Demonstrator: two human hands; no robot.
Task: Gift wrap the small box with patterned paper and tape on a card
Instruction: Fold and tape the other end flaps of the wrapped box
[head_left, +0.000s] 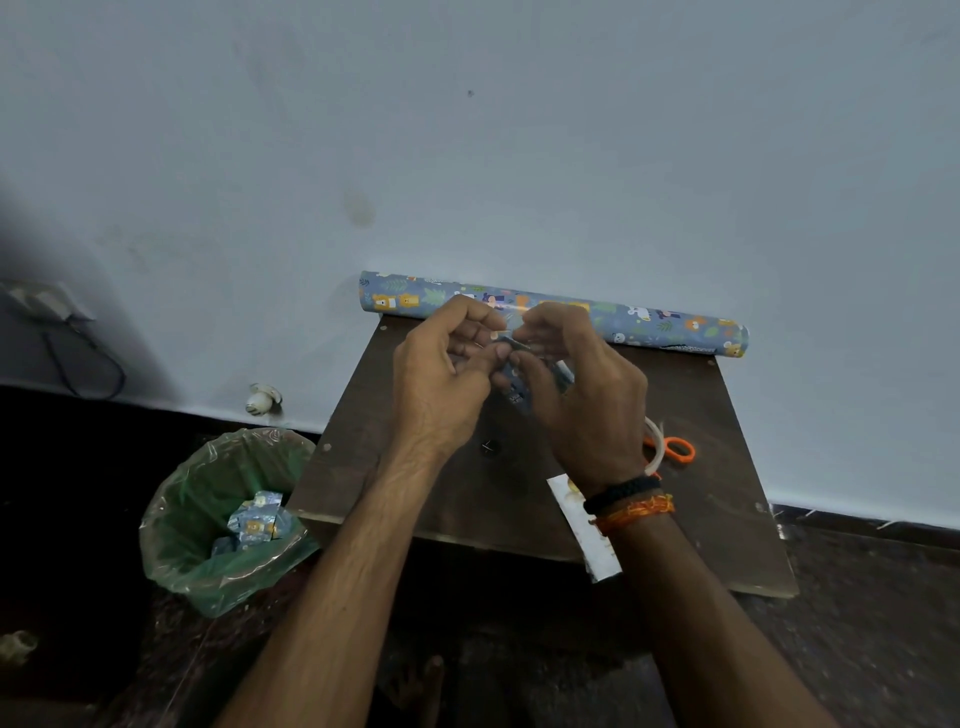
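Note:
Above the small brown table (701, 519) my left hand (441, 374) and my right hand (576, 389) are held close together. Between them is the small box wrapped in blue patterned paper (517, 397), mostly hidden by my fingers. The fingers of both hands are curled and pinch at its upper end. A roll of blue patterned paper (675, 327) lies along the wall at the table's far edge. A white card (587, 535) lies under my right wrist at the table's near edge. A tape roll (655, 441) and orange scissors (678, 449) sit right of my right hand.
A bin with a green liner (208, 525) stands on the floor left of the table, with scraps of patterned paper inside. A white object (260, 400) lies by the wall base. A cable and plug (67, 332) are at the far left.

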